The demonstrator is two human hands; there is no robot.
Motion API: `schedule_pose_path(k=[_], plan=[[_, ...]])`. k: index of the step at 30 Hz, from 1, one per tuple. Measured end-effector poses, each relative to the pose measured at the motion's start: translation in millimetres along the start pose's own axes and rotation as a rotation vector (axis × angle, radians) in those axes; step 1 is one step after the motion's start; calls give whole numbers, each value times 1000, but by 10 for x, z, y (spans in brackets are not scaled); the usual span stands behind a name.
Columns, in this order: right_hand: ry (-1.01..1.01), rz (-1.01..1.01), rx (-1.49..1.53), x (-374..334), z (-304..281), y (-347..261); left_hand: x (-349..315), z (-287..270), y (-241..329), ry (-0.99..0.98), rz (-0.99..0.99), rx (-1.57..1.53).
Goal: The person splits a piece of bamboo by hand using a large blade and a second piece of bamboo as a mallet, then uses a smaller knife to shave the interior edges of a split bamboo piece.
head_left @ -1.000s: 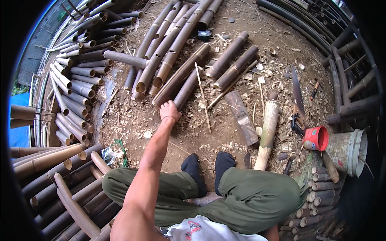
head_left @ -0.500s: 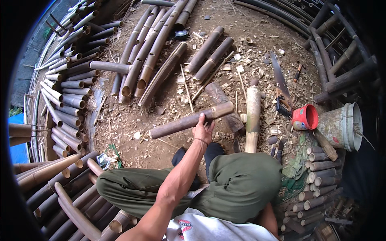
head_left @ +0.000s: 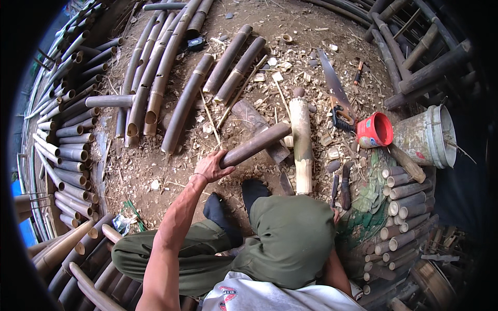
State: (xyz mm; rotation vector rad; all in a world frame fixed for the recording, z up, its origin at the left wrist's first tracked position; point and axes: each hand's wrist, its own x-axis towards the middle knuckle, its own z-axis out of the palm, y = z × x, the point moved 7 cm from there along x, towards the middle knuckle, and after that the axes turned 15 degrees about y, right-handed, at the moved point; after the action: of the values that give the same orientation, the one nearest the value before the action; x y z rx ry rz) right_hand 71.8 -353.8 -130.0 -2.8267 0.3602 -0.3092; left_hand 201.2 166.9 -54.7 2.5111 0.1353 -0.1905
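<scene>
My left hand (head_left: pixel 210 167) is closed around the near left end of a short dark bamboo piece (head_left: pixel 254 146). The piece slants up to the right, its far end over a wooden block (head_left: pixel 277 151) and close to an upright pale bamboo post (head_left: pixel 301 140). Beyond my right knee, only a little of my right hand (head_left: pixel 336 214) shows, at the lower end of a slim dark-handled tool (head_left: pixel 334 191); its grip is hidden. Beside that tool lies a broad dark knife (head_left: pixel 346 186).
A handsaw (head_left: pixel 334 85), a red bucket (head_left: pixel 374 130) and a dirty white bucket (head_left: pixel 423 137) stand or lie to the right. Cut bamboo is stacked at right (head_left: pixel 410 207) and left (head_left: pixel 72 160). Long bamboo poles (head_left: pixel 168 67) lie ahead among wood chips.
My left hand has shifted from the pale-ended right part of the bamboo to its left end, and the piece slants more steeply. Part of my right hand has appeared beside the tools.
</scene>
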Motion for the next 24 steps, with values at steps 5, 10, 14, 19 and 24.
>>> schedule_pose_path(k=[5, 10, 14, 19, 24], plan=[[-143, 73, -43, 50, -412, -384, -80, 56, -269, 11, -137, -87], [-112, 127, -41, -33, -497, -323, -95, 184, -317, 96, -78, 54], [-51, 188, 2, -14, -436, -219, -147, 188, -230, 177, -173, 201], [-82, -120, -15, -200, -591, -651, -269, 120, -132, 186, -221, 273], [-203, -169, 55, -681, -312, -696, -163, 140, -89, 200, -212, 179]])
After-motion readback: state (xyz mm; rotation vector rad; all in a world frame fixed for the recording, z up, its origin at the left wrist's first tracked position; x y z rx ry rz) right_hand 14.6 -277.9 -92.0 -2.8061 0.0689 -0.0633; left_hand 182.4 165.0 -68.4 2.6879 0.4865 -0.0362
